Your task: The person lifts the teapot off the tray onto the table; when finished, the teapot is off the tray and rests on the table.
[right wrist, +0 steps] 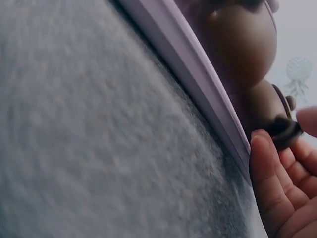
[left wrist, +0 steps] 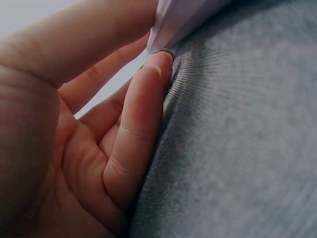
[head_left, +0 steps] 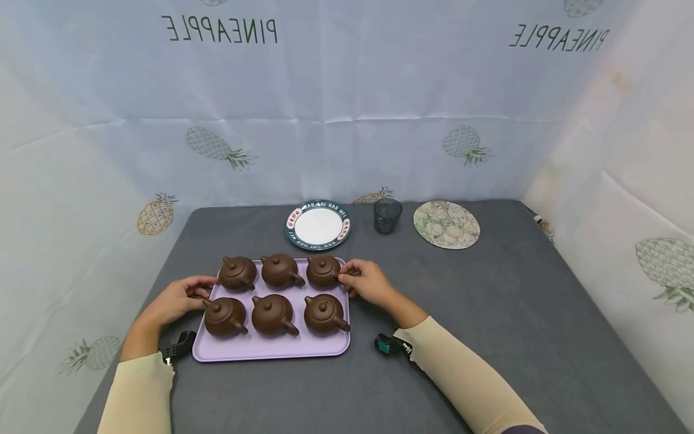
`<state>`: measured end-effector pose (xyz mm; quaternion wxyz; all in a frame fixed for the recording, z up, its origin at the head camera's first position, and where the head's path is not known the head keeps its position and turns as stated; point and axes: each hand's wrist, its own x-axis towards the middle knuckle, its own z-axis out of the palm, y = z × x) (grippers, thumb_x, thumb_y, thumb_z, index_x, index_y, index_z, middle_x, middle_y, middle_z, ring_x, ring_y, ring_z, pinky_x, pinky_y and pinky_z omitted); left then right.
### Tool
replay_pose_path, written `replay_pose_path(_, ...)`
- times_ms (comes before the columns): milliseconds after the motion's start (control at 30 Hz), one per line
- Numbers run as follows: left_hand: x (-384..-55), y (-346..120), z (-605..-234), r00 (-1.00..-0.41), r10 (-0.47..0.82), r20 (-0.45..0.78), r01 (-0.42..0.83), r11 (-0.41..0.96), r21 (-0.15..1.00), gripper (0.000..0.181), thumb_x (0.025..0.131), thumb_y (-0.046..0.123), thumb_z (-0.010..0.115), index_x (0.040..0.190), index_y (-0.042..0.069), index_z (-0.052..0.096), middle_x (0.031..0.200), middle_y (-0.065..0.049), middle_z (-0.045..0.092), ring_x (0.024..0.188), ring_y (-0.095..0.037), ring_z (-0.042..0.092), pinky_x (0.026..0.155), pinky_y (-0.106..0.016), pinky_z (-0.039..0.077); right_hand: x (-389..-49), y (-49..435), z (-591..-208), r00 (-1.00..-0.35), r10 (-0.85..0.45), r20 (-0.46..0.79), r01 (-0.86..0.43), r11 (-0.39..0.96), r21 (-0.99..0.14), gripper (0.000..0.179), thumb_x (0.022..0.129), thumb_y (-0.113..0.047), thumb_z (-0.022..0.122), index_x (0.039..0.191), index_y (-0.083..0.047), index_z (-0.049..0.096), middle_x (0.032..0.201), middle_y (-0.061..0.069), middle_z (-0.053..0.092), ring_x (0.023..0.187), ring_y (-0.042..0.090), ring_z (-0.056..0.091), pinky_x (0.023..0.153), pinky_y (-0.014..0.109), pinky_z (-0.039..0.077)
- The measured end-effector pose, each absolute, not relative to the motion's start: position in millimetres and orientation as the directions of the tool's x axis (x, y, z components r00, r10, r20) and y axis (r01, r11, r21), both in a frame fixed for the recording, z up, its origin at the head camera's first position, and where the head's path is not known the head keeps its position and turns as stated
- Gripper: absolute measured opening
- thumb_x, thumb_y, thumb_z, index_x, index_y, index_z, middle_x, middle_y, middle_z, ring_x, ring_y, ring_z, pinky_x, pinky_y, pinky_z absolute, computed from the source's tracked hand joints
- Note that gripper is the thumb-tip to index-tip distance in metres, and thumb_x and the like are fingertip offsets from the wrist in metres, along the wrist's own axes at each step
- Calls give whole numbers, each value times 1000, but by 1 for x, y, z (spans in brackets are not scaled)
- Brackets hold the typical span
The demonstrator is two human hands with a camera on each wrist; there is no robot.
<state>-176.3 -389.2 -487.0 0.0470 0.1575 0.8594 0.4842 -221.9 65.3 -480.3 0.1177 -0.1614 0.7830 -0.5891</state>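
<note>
A lilac tray (head_left: 265, 352) carries several brown teapots in two rows, with spouts at the left and handles toward the right. At its left rim, my left hand (head_left: 175, 300) touches the tray with thumb and fingers spread, near the front-left teapot (head_left: 223, 319). In the left wrist view the left fingers (left wrist: 133, 109) reach the tray's wall (left wrist: 178, 20). My right hand (head_left: 371, 283) pinches the handle of the back-right teapot (head_left: 322, 271). A right finger (right wrist: 263, 158) lies against the tray's side in the right wrist view.
Behind the tray lies a green-rimmed plate (head_left: 318, 241). A dark glass (head_left: 387, 216) stands right of it, then a round patterned mat (head_left: 447, 225). A grey cloth (head_left: 488, 313) covers the table, and pineapple-print curtains (head_left: 325, 72) hang around it.
</note>
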Motion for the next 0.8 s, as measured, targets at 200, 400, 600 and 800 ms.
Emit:
replay_pose_path(200,-177,-387,-483,-944,322,71,228,482,846,47,79,-8,71,122,-16,54,94,-13,66,80,-6,60,70,-17,45,-215,63,-477,-955,-296,21,-110,285,-952,14,90,-15,69,95,-1,68,77,10,67,67,25,66,59,36,55)
replay_pose_path(400,-182,-388,-481,-948,314,57,219,510,832,49,79,-7,72,124,-14,54,99,-16,65,82,-5,60,70,-17,45,-220,63,-476,-965,-259,45,-147,392,-908,14,89,-21,71,91,-7,69,75,1,66,62,15,65,58,30,53)
replay_pose_path(600,-182,-387,-482,-952,301,51,208,517,830,49,79,-6,73,125,-13,55,95,-15,66,82,-5,60,69,-17,45,-227,66,-472,-966,-258,17,-124,406,-906,12,87,-15,72,87,-3,68,72,2,66,63,14,65,61,28,51)
replay_pose_path(800,-179,-387,-483,-957,288,37,193,538,821,48,80,-4,73,124,-13,55,90,-10,67,81,-5,60,69,-17,45,-223,73,-474,-963,-268,15,-131,421,-897,14,88,-16,72,86,-4,66,67,1,66,62,14,65,59,27,47)
